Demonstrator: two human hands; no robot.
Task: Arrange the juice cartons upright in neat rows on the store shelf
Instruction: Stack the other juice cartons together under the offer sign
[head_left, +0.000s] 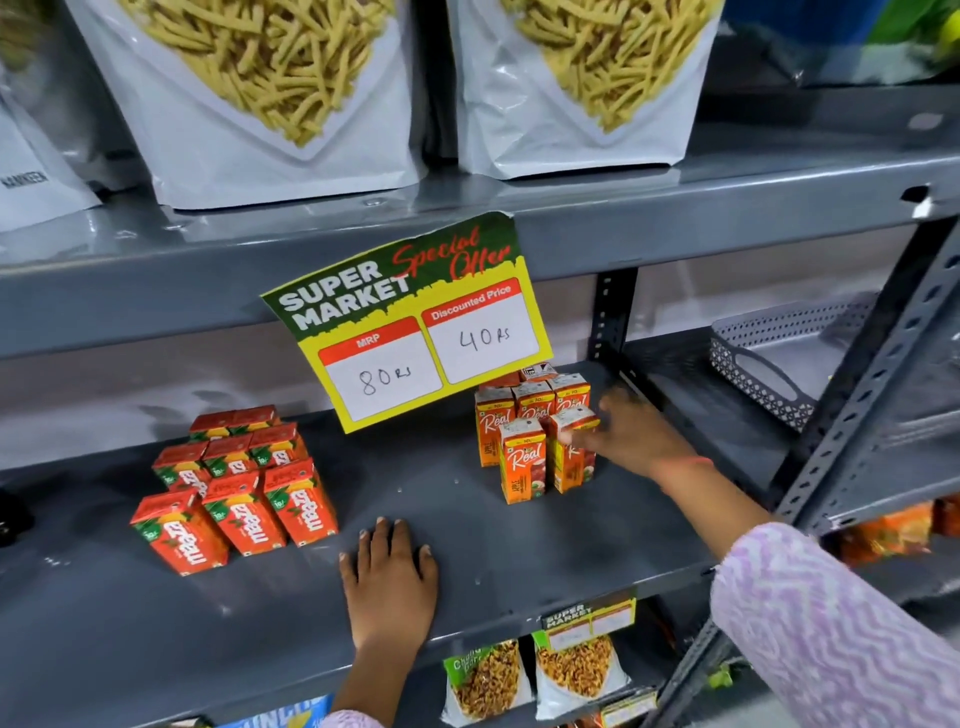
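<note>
Where the view begins, nearest the wearer, the left hand lies flat, palm down, on the bare front of the grey steel shelf; its fingers are spread and hold nothing.

Item, left of that hand: Maaza cartons, red, standing in three short rows, all leaning somewhat in this wide-angle view.

Item, right and further in: Real juice cartons, orange, upright in a tight block; two stand in front, three behind, more at the back partly hidden by the sign.

Item: right hand, reaching in from a patterned lilac sleeve. Its fingers are blurred but appear closed lightly on the upper part of the front right Real carton, which stands on the shelf touching its neighbour.

Handling, by judgement: small cartons of this kind are light, stiff along the edges and yielding on the broad faces. Their glossy print may slip. Being narrow at the base, one likely topples if pushed high up, so a pinch across the two narrow sides near mid-height suits best.

Item, above: yellow special-offer price sign, hanging from the upper shelf edge.

Item, far right: grey perforated basket.

Item, farthest: white snack pouches on the upper shelf.
</note>
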